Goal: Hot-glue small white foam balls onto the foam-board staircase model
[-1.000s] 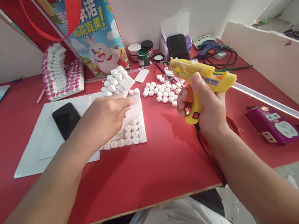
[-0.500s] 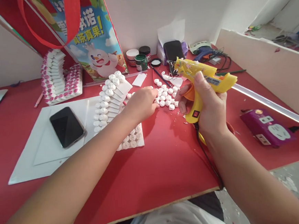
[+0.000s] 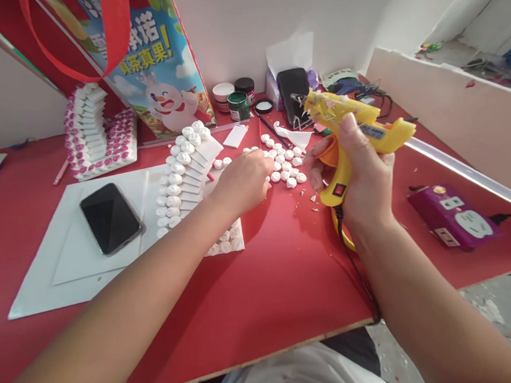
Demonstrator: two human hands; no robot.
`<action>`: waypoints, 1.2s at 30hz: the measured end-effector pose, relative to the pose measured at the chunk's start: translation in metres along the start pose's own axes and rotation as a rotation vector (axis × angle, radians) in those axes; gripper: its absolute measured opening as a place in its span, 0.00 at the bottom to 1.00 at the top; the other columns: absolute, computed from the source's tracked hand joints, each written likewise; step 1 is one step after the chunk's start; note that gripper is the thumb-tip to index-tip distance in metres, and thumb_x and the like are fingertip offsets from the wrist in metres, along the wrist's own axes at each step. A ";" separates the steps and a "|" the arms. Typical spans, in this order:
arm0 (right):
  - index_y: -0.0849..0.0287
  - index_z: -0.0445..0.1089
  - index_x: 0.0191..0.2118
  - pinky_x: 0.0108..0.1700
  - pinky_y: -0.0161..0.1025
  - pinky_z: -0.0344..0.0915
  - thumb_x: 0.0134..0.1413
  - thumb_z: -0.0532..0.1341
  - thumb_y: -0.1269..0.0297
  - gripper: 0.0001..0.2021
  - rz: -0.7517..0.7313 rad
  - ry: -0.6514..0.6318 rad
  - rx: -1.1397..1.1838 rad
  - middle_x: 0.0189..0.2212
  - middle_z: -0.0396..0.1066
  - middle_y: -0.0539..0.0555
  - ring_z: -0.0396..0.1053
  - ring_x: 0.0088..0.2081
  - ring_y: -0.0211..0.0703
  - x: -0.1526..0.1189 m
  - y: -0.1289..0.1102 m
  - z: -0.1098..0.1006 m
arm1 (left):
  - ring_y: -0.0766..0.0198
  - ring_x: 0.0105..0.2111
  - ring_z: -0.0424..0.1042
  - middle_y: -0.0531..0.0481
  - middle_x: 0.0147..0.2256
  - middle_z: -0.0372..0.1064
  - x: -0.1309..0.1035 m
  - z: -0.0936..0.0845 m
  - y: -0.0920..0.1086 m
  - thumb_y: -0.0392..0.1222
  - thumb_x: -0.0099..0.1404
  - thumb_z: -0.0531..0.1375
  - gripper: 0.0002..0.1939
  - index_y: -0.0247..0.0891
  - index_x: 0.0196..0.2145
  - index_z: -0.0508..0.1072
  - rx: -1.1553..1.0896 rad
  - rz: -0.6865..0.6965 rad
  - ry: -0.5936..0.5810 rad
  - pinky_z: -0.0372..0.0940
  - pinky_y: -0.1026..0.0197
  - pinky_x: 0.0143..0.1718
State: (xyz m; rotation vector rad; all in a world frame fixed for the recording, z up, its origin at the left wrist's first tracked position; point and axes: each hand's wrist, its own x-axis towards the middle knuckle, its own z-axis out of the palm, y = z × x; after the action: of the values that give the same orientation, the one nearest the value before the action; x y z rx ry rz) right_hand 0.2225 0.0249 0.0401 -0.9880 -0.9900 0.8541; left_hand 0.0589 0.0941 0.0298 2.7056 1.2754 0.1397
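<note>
Right hand [image 3: 369, 173] grips a yellow plastic glue gun [image 3: 340, 109]; left hand [image 3: 246, 177], grip unclear, is beside small white rosettes [image 3: 286, 166].

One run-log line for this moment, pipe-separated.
left hand: beside loose small white rosettes, grip partly hidden | right hand: holding yellow plastic glue gun | rest: black-screened phone on flat white boards

The left forearm [image 3: 168, 266] partly hides the flowered panel [image 3: 231, 239]; the top edge crops the bag [image 3: 164, 75].
</note>
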 end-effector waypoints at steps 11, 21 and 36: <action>0.53 0.77 0.37 0.21 0.41 0.59 0.67 0.65 0.52 0.11 0.069 0.009 0.005 0.26 0.75 0.51 0.67 0.19 0.38 -0.002 -0.006 0.001 | 0.49 0.45 0.74 0.38 0.42 0.74 0.020 0.013 0.014 0.25 0.65 0.57 0.12 0.33 0.41 0.77 -0.015 0.198 0.063 0.67 0.52 0.45; 0.54 0.76 0.34 0.20 0.39 0.57 0.67 0.65 0.51 0.14 0.060 -0.014 0.014 0.26 0.73 0.50 0.65 0.18 0.36 -0.002 -0.004 0.002 | 0.46 0.45 0.71 0.42 0.38 0.72 0.000 0.002 0.013 0.29 0.64 0.59 0.08 0.36 0.33 0.78 0.009 0.208 -0.060 0.64 0.48 0.47; 0.56 0.72 0.28 0.20 0.37 0.58 0.67 0.66 0.52 0.17 0.127 -0.133 0.058 0.24 0.74 0.50 0.67 0.17 0.34 -0.002 -0.006 0.000 | 0.60 0.36 0.73 0.48 0.37 0.76 -0.047 0.001 0.001 0.40 0.66 0.67 0.05 0.39 0.40 0.79 -0.896 -0.101 0.248 0.69 0.56 0.41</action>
State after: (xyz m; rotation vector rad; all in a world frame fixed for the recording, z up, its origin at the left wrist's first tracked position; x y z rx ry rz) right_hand 0.2223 0.0209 0.0453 -0.9614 -1.0174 1.0599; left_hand 0.0300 0.0571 0.0281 1.8825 1.0385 0.8307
